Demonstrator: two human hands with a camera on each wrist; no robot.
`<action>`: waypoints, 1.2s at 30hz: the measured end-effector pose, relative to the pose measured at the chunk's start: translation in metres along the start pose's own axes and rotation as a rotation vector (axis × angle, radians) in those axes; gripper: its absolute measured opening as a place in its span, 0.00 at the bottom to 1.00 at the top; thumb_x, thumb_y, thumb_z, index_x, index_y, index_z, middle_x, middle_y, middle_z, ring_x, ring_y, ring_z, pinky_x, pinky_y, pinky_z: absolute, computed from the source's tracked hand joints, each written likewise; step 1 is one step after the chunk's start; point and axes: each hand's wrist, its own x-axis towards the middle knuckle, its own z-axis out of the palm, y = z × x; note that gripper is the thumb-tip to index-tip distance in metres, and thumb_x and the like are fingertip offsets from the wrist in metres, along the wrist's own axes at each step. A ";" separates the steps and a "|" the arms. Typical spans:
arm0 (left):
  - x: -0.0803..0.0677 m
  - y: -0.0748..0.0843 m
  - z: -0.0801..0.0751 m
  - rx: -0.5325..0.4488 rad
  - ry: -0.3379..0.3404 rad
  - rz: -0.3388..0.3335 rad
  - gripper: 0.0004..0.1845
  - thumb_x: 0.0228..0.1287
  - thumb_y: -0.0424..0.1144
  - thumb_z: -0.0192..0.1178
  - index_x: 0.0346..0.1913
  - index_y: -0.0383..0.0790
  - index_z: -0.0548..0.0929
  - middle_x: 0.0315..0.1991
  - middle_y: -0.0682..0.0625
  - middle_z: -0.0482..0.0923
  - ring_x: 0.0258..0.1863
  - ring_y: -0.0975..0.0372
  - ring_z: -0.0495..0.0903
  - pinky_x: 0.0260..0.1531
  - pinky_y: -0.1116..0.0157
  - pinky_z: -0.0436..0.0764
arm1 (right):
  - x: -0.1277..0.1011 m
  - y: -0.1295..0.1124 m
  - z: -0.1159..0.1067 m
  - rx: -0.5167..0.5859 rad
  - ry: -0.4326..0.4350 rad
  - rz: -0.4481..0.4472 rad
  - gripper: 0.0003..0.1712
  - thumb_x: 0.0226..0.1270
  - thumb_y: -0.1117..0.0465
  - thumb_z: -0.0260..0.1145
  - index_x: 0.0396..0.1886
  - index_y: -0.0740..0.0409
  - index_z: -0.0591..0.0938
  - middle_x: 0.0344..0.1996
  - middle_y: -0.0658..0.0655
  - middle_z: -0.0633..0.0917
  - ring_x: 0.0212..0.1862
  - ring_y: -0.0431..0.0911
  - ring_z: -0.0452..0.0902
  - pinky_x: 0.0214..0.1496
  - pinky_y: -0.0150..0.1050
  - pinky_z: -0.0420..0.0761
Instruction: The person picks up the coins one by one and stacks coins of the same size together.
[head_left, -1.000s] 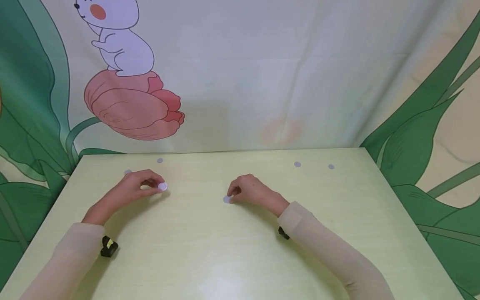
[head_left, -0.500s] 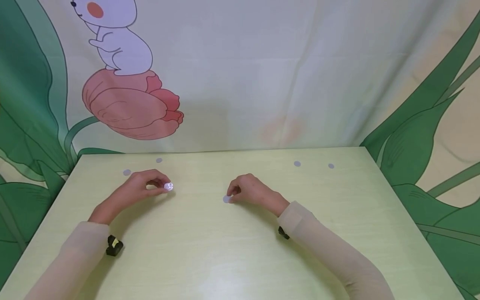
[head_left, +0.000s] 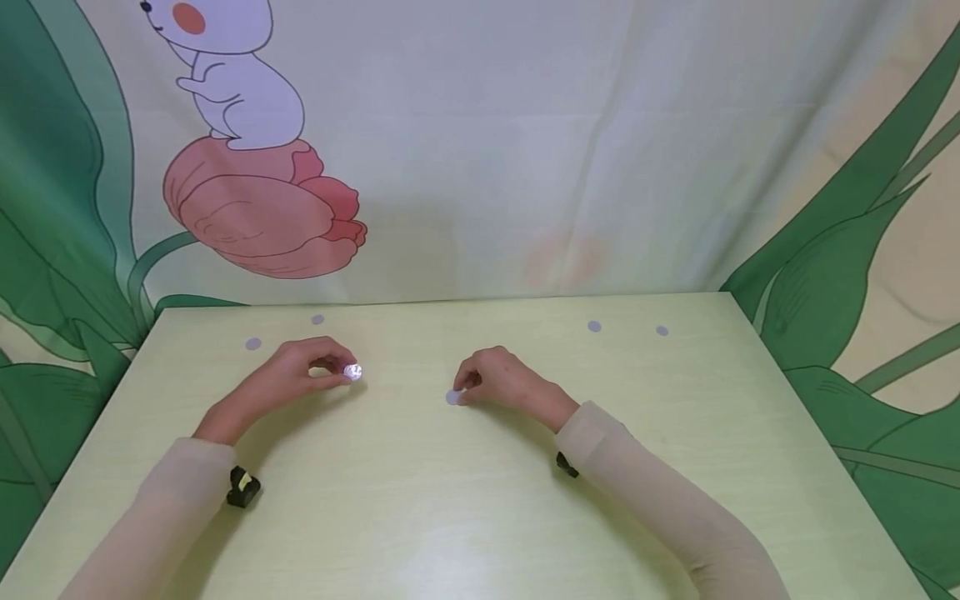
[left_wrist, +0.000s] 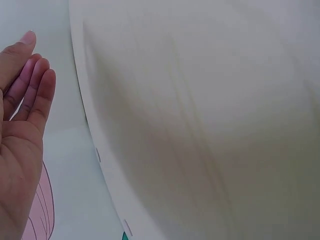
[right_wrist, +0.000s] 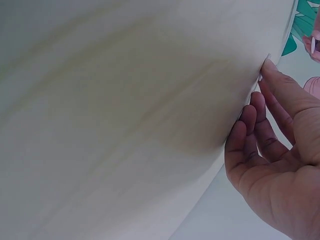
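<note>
We see both hands resting low on the pale green bench, sleeves drawn down to the wrists. The left hand has its fingers curled, and its grip pinches a small shiny disc at the fingertips; the disc catches the light and sits just at or above the bench surface, left of the middle. The right hand is also curled, its fingertips closed down on a second disc, a pale flat one that lies on the bench near the centre; we read that grip as pinching or pressing the disc against the surface, and we cannot tell which. The two hands are near each other but apart, with bare bench between them. Four more small grey discs lie toward the far edge: one just behind the left hand, another further back, and a pair on the right side, one nearer the middle and one beyond it, both well apart from the right hand. From the wrist views we make out only blurred bench surface and fingers, no discs. Behind the bench hangs a printed curtain with a white cartoon animal on a pink flower and green leaves.
</note>
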 end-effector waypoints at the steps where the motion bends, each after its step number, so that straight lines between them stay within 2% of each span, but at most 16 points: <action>1: 0.001 0.001 0.000 -0.002 -0.001 0.000 0.13 0.62 0.33 0.72 0.49 0.40 0.86 0.44 0.51 0.84 0.45 0.58 0.83 0.53 0.53 0.82 | 0.000 0.000 0.000 0.000 0.000 0.000 0.05 0.63 0.60 0.76 0.39 0.52 0.90 0.31 0.45 0.84 0.36 0.39 0.76 0.43 0.32 0.77; 15: 0.012 0.007 0.007 -0.042 -0.011 0.073 0.12 0.61 0.31 0.72 0.48 0.41 0.86 0.43 0.53 0.84 0.43 0.59 0.83 0.51 0.52 0.83 | 0.000 0.000 -0.001 0.010 -0.004 0.011 0.04 0.64 0.60 0.76 0.38 0.51 0.90 0.30 0.45 0.84 0.36 0.40 0.76 0.42 0.32 0.76; 21: 0.016 0.010 0.011 -0.038 -0.020 0.076 0.13 0.62 0.32 0.72 0.48 0.41 0.86 0.44 0.53 0.84 0.43 0.60 0.83 0.49 0.53 0.83 | 0.000 -0.002 -0.001 0.010 -0.002 0.015 0.04 0.64 0.60 0.76 0.38 0.51 0.90 0.29 0.44 0.85 0.35 0.39 0.76 0.42 0.32 0.76; 28: 0.015 0.014 0.014 -0.018 -0.038 0.075 0.13 0.61 0.33 0.73 0.49 0.41 0.86 0.43 0.54 0.85 0.43 0.61 0.82 0.46 0.59 0.84 | 0.000 -0.003 -0.001 0.014 -0.006 0.017 0.04 0.64 0.60 0.76 0.38 0.51 0.90 0.29 0.43 0.85 0.35 0.38 0.77 0.42 0.31 0.77; 32: 0.017 0.015 0.016 -0.016 -0.038 0.078 0.13 0.61 0.33 0.73 0.49 0.42 0.86 0.44 0.54 0.85 0.43 0.61 0.82 0.47 0.57 0.84 | 0.000 -0.003 -0.001 0.008 -0.007 0.022 0.05 0.64 0.59 0.76 0.38 0.51 0.90 0.30 0.44 0.86 0.35 0.39 0.77 0.43 0.32 0.77; 36: 0.019 0.017 0.018 -0.030 -0.040 0.116 0.13 0.61 0.34 0.73 0.49 0.42 0.86 0.43 0.55 0.84 0.43 0.61 0.82 0.47 0.54 0.84 | 0.000 -0.002 -0.001 -0.001 -0.007 0.017 0.05 0.64 0.60 0.76 0.39 0.52 0.90 0.30 0.44 0.86 0.36 0.38 0.77 0.44 0.32 0.77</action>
